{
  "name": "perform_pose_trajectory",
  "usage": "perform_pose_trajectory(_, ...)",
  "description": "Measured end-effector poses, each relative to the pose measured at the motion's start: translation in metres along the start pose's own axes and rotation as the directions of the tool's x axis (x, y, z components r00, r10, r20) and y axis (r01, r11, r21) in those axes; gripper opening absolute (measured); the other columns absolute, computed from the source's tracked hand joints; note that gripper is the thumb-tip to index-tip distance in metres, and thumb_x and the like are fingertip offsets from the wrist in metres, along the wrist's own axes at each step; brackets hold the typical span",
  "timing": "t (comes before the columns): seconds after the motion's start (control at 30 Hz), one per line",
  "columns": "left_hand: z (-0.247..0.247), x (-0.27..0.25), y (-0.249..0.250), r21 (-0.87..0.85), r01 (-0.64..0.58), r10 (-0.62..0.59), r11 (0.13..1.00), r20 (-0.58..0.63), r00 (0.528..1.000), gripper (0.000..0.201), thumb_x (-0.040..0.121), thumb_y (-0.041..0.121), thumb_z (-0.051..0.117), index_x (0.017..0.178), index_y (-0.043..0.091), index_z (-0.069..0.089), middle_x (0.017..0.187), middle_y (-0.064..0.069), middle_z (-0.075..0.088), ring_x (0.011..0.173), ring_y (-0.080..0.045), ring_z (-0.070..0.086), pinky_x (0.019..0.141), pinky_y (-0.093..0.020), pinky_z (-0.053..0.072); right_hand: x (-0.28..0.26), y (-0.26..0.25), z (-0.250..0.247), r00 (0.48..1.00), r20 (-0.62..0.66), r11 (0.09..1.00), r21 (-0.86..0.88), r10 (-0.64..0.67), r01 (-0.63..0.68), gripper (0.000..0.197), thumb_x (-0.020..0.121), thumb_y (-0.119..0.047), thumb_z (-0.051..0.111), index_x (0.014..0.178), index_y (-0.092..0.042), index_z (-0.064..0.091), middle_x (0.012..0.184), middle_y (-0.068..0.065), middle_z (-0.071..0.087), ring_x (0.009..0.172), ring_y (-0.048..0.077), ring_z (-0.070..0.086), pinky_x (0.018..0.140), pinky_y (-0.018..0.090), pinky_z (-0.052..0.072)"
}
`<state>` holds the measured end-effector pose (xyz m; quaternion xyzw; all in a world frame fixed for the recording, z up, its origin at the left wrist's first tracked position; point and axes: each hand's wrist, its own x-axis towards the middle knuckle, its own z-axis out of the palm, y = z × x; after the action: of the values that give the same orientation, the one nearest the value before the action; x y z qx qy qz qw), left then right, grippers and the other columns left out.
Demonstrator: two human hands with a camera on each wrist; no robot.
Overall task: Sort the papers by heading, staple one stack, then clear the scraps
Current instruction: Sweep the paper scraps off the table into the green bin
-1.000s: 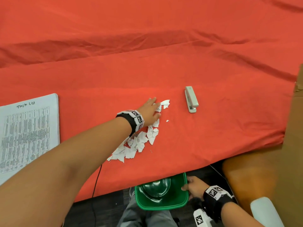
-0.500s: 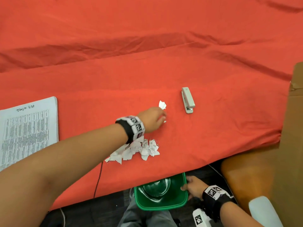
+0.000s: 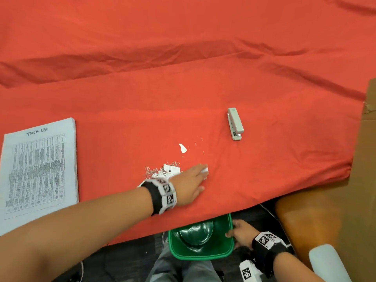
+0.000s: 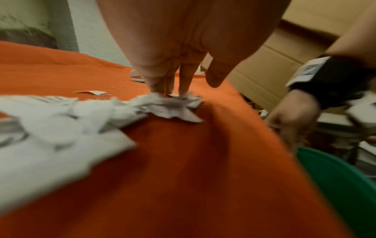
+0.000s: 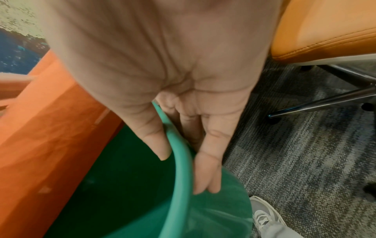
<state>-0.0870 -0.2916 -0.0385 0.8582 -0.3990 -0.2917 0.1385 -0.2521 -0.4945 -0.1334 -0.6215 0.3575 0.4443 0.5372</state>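
Torn white paper scraps point(image 3: 169, 171) point(image 4: 97, 112) and loose staples lie heaped near the front edge of the red table cloth point(image 3: 264, 169). My left hand point(image 3: 191, 184) point(image 4: 175, 90) lies flat over them, straight fingertips pressing on the scraps. One scrap point(image 3: 182, 148) lies apart, farther back. Below the table edge my right hand point(image 3: 237, 233) point(image 5: 183, 161) grips the rim of a green bin point(image 3: 203, 255) point(image 5: 179, 169), thumb inside, fingers outside. A grey stapler point(image 3: 235, 124) lies to the right. A paper stack headed "Task List" point(image 3: 38, 169) sits at the left.
An orange chair point(image 3: 305, 220) point(image 5: 325, 29) and a cardboard box point(image 3: 368, 180) stand at the right of the table. My legs and a grey shoe point(image 5: 264, 215) are below, on grey carpet.
My left hand has swept the scraps toward the table's front edge, leaving one scrap and a few staples behind. The right hand still holds the bin under the edge.
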Motion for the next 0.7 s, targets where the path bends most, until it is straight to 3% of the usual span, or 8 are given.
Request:
perform_pose_trajectory(0.1, 0.008, -0.037, 0.018, -0.04, 0.001, 0.004, 0.999, 0.106, 0.994, 0.052, 0.1, 0.034, 0.033, 0.148, 0.013, 0.028, 0.16, -0.003, 0.014, 0.147, -0.018, 0.016, 0.12, -0.034, 0.018, -0.001, -0.001, 0.004, 1.0, -0.01, 1.0, 0.009, -0.001, 0.001, 0.026, 0.083, 0.01, 0.051, 0.105, -0.002, 0.06, 0.099, 0.021, 0.071, 0.084, 0.037, 0.071, 0.063, 0.044, 0.059)
perform_pose_trajectory(0.2, -0.003, -0.052, 0.02, -0.176, 0.016, -0.009, 0.984, 0.04, 0.999, 0.043, 0.101, 0.031, 0.033, 0.141, 0.018, 0.043, 0.154, 0.002, 0.031, 0.144, -0.012, 0.024, 0.119, -0.029, 0.02, -0.001, -0.004, 0.007, 1.0, -0.014, 1.0, 0.007, -0.006, 0.007, 0.023, 0.084, 0.012, 0.05, 0.1, 0.0, 0.06, 0.086, 0.018, 0.071, 0.065, 0.028, 0.071, 0.054, 0.039, 0.059)
perform_pose_trajectory(0.27, -0.014, -0.051, 0.008, -0.233, 0.095, -0.124, 0.968, -0.113, 0.986, 0.043, 0.101, 0.029, 0.036, 0.142, 0.019, 0.041, 0.156, 0.004, 0.027, 0.147, -0.012, 0.015, 0.12, -0.032, 0.017, 0.0, -0.007, 0.008, 1.0, -0.006, 1.0, -0.013, -0.013, 0.013, 0.02, 0.084, 0.012, 0.051, 0.097, -0.001, 0.061, 0.09, 0.021, 0.07, 0.072, 0.032, 0.07, 0.062, 0.045, 0.06)
perform_pose_trajectory(0.33, -0.019, -0.051, -0.011, -0.25, 0.252, -0.308, 0.935, -0.215, 0.927, 0.051, 0.099, 0.033, 0.039, 0.147, 0.019, 0.03, 0.159, 0.001, 0.016, 0.148, -0.017, 0.005, 0.121, -0.037, 0.01, -0.002, -0.01, 0.009, 1.0, 0.002, 1.0, -0.027, -0.016, 0.016, 0.02, 0.085, 0.011, 0.051, 0.098, -0.001, 0.06, 0.098, 0.025, 0.069, 0.084, 0.039, 0.069, 0.071, 0.05, 0.058)
perform_pose_trajectory(0.43, -0.009, -0.056, -0.029, -0.234, 0.478, -0.518, 0.847, -0.158, 0.84, 0.064, 0.097, 0.042, 0.039, 0.152, 0.02, 0.014, 0.161, -0.003, 0.002, 0.148, -0.026, -0.004, 0.121, -0.042, 0.003, -0.005, -0.013, 0.011, 1.0, -0.007, 0.999, -0.031, -0.023, 0.022, 0.022, 0.085, 0.011, 0.05, 0.102, 0.0, 0.058, 0.107, 0.03, 0.066, 0.095, 0.046, 0.066, 0.076, 0.055, 0.056)
perform_pose_trajectory(0.5, 0.006, -0.06, -0.024, -0.202, 0.487, -0.513, 0.85, -0.111, 0.851, 0.067, 0.097, 0.045, 0.036, 0.153, 0.02, 0.008, 0.161, -0.004, -0.004, 0.148, -0.026, -0.007, 0.12, -0.045, 0.0, -0.007, -0.013, 0.013, 1.0, -0.006, 0.999, -0.019, -0.028, 0.028, 0.023, 0.085, 0.013, 0.049, 0.104, 0.001, 0.057, 0.105, 0.03, 0.065, 0.09, 0.044, 0.066, 0.07, 0.05, 0.058)
perform_pose_trajectory(0.6, 0.026, -0.063, -0.002, -0.17, 0.39, -0.412, 0.905, -0.122, 0.903, 0.067, 0.097, 0.045, 0.034, 0.153, 0.02, 0.005, 0.161, -0.003, -0.008, 0.148, -0.023, -0.011, 0.12, -0.044, -0.004, -0.007, -0.011, 0.016, 1.0, 0.005, 1.0, -0.011, -0.029, 0.029, 0.023, 0.086, 0.014, 0.047, 0.101, 0.0, 0.056, 0.101, 0.027, 0.064, 0.079, 0.037, 0.065, 0.062, 0.045, 0.059)
perform_pose_trajectory(0.7, 0.042, -0.069, 0.019, -0.127, 0.326, -0.342, 0.937, -0.135, 0.93, 0.066, 0.098, 0.045, 0.032, 0.153, 0.019, 0.005, 0.161, -0.003, -0.01, 0.147, -0.021, -0.013, 0.119, -0.041, -0.008, -0.007, -0.009, 0.018, 1.0, 0.01, 1.0, -0.006, -0.026, 0.027, 0.023, 0.086, 0.015, 0.046, 0.1, 0.0, 0.056, 0.103, 0.029, 0.063, 0.088, 0.042, 0.064, 0.066, 0.049, 0.057)
